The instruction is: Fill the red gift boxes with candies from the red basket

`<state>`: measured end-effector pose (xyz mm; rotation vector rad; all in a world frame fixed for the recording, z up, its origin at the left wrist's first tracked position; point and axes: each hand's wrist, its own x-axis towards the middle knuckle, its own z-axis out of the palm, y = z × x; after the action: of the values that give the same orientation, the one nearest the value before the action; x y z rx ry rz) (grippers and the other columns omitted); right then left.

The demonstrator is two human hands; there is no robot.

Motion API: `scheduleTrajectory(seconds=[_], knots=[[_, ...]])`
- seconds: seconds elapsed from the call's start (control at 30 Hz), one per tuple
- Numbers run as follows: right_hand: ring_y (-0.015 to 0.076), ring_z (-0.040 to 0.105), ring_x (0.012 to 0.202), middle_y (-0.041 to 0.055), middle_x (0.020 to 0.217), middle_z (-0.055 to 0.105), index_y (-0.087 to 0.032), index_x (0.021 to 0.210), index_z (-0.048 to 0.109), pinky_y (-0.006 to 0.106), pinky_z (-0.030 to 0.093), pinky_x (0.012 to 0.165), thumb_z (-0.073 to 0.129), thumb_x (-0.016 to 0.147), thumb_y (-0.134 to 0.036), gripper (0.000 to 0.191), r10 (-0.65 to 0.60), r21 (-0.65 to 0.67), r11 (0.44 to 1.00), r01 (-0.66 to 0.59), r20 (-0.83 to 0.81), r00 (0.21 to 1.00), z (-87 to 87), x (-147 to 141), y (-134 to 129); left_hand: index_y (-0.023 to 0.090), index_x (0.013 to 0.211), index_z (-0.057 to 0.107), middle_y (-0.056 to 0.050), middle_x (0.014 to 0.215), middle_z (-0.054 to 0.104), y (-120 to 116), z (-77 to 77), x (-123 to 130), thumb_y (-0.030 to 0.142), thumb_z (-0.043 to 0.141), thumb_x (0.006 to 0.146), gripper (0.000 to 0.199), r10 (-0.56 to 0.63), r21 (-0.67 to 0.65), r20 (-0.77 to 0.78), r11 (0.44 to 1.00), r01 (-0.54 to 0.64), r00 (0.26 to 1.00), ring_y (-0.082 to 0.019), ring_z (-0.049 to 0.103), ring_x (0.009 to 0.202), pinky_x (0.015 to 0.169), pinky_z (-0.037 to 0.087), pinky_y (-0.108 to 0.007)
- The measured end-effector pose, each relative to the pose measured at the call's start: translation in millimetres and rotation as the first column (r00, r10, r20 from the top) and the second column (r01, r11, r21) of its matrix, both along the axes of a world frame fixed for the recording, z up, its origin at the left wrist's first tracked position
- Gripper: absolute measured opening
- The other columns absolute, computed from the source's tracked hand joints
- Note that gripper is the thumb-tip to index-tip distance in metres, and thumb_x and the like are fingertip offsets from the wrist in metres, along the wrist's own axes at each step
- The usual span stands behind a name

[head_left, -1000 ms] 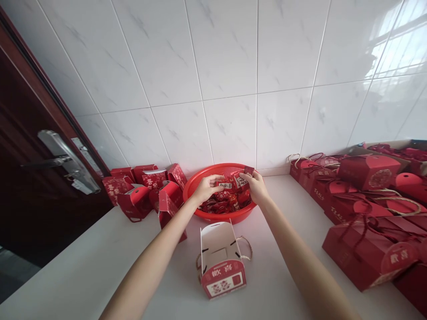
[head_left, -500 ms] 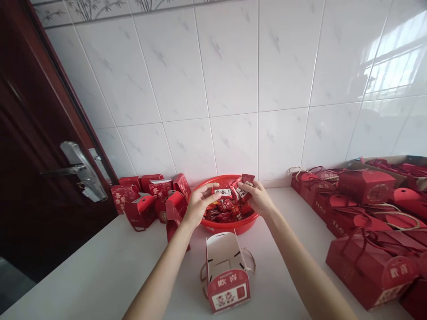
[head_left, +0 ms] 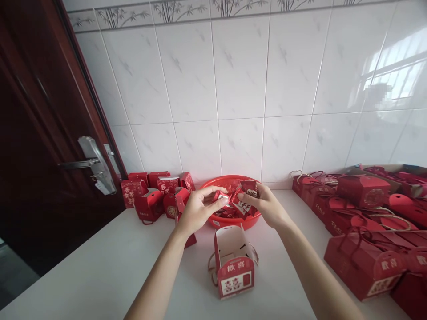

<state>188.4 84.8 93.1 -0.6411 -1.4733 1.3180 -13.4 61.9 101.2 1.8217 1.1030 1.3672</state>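
Over the red plastic basket (head_left: 240, 222), both hands pinch wrapped candies. My left hand (head_left: 197, 209) is closed on a small red candy (head_left: 220, 195), partly covered by the fingers. My right hand (head_left: 269, 205) grips red candies (head_left: 247, 200) with white printed labels; how many is hard to tell. More red-wrapped pieces lie in the basket below. Just in front of it stands a red gift box (head_left: 235, 275) with its top open, white inside, rope handles at its sides.
Small red boxes (head_left: 150, 205) cluster at the left by the wall. Many larger red handled boxes (head_left: 363, 262) crowd the right side, with a carton (head_left: 413, 191) behind them. A dark door (head_left: 43, 111) with a metal handle is at far left, beside the white table (head_left: 100, 262).
The camera view has shifted slightly. Both hands are a little nearer over the basket, and the right hand has turned its candies. The open gift box stays in front.
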Motion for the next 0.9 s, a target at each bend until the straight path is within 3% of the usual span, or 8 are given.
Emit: scheduleTrajectory(seconds=[0.33, 0.5, 0.67, 0.9], knots=[[0.0152, 0.061, 0.073, 0.0022, 0.085, 0.067, -0.017, 0.097, 0.065, 0.028, 0.049, 0.067, 0.079, 0.075, -0.041, 0.035, 0.059, 0.075, 0.994, -0.074, 0.192, 0.98, 1.6, 4.9, -4.9, 0.019, 0.109, 0.074, -0.009, 0.111, 0.076, -2.4, -0.7, -4.8, 0.033, 0.073, 0.078, 0.035, -0.013, -0.016, -0.172, 1.0, 0.01, 0.985, -0.024, 0.072, 0.098, 0.088, 0.058, -0.036], [0.011, 0.051, 0.061, -0.0008, 0.074, 0.061, -0.016, 0.095, 0.067, 0.025, 0.042, 0.057, 0.071, 0.083, -0.034, 0.022, 0.092, 0.168, 0.971, -0.171, 0.396, 0.914, 7.4, 12.2, -9.0, 0.019, 0.112, 0.073, -0.008, 0.114, 0.075, -11.2, 5.8, -12.1, 0.031, 0.073, 0.079, 0.035, -0.163, -0.14, -0.295, 0.982, 0.126, 0.942, -0.025, 0.071, 0.104, 0.09, 0.057, -0.035], [0.0137, 0.052, 0.065, 0.0006, 0.075, 0.063, -0.019, 0.093, 0.068, 0.026, 0.04, 0.057, 0.069, 0.082, -0.028, 0.014, 0.069, 0.244, 0.937, -0.251, 0.574, 0.816, 9.1, 16.5, -13.1, 0.022, 0.112, 0.074, -0.005, 0.1, 0.079, -15.5, 1.6, -8.9, 0.026, 0.069, 0.08, 0.033, -0.283, -0.247, -0.415, 0.95, 0.192, 0.865, -0.024, 0.074, 0.092, 0.078, 0.058, -0.032], [0.012, 0.046, 0.059, -0.0016, 0.068, 0.057, -0.019, 0.08, 0.063, 0.025, 0.034, 0.052, 0.06, 0.081, -0.021, 0.004, -0.077, 0.298, 0.941, -0.159, 0.647, 0.759, 6.2, 15.7, -11.7, 0.022, 0.087, 0.078, -0.003, 0.075, 0.077, -17.4, -5.3, 0.5, 0.028, 0.067, 0.077, 0.016, -0.179, -0.207, -0.448, 0.974, 0.093, 0.876, -0.023, 0.072, 0.07, 0.058, 0.052, -0.028]])
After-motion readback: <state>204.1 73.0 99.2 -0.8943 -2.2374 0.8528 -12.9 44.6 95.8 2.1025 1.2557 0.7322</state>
